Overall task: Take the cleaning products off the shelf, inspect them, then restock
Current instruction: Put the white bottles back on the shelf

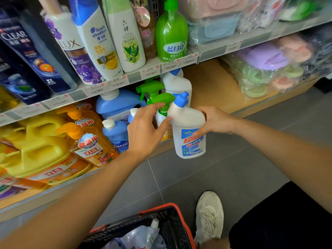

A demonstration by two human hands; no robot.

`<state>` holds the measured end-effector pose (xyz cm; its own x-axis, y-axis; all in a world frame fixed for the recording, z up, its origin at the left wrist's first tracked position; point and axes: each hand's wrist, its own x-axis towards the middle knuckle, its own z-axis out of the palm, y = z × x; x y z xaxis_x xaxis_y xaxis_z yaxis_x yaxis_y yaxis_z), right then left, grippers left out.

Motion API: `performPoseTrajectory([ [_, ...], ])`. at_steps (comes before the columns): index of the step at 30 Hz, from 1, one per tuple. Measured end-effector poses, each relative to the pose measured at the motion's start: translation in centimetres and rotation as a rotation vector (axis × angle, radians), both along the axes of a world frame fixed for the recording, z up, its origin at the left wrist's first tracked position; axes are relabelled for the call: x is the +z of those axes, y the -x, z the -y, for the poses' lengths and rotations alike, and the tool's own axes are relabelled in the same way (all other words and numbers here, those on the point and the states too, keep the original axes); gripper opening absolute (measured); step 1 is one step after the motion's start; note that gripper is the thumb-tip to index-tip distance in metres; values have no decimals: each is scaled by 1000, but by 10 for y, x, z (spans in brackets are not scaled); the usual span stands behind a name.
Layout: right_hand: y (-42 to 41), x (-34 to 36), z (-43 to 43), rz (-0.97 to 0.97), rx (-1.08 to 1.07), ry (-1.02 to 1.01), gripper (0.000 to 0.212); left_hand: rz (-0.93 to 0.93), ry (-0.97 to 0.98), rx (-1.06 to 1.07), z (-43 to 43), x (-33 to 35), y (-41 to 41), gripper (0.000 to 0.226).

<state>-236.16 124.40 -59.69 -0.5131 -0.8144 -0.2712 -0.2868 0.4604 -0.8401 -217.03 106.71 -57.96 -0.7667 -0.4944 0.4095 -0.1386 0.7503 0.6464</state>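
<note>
Holds the bottle (188, 130) in the right grip (214, 121), off the shelf (215, 83) and just in front of its lower board: curls the fingers behind the white body and presses the thumb on the label. Spreads the left grip (145, 130) open with nothing clasped, sets its thumb tip against the bottle's shoulder and its forefinger at the green trigger of a sprayer (162, 99); cannot tell whether that finger touches. Hides most of the sprayer's body behind the left grip. Covers part of the bottle's blue label with the right thumb, so reads only a red 超 there with any surety, and cannot make out the small print below. Reads CLEAR on the CLEAR bottle (27, 56) at far left, LUX on the LUX bottle (75, 51), 蓝月亮 on the green pump bottle (171, 35) and again on the blue jugs (116, 135) below, 立白 and 食品用 on the orange bottles (93, 146). Finds the tags (150, 71) along the shelf edges mostly too blurred to read. Loses the basket (172, 209) to the bottom edge, with a pouch (143, 236) half seen inside, its print unreadable. Shows one pale shoe (209, 216) just beside it on the grey floor (215, 177).
</note>
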Motion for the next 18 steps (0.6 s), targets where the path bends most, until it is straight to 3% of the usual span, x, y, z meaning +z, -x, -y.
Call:
performPoseTrajectory([
  [2, 13, 12, 0, -35, -71, 40, 62, -32, 281, 2, 12, 7, 14, 41],
  [5, 29, 20, 6, -135, -168, 93, 65, 131, 496, -20, 31, 11, 39, 57],
  [10, 41, 9, 25, -230, -225, 159, 73, 418, 579, -81, 44, -5, 62, 91],
  [18, 62, -29, 45, -208, -226, 120, 74, 292, 698, 20, 72, -26, 51, 97],
])
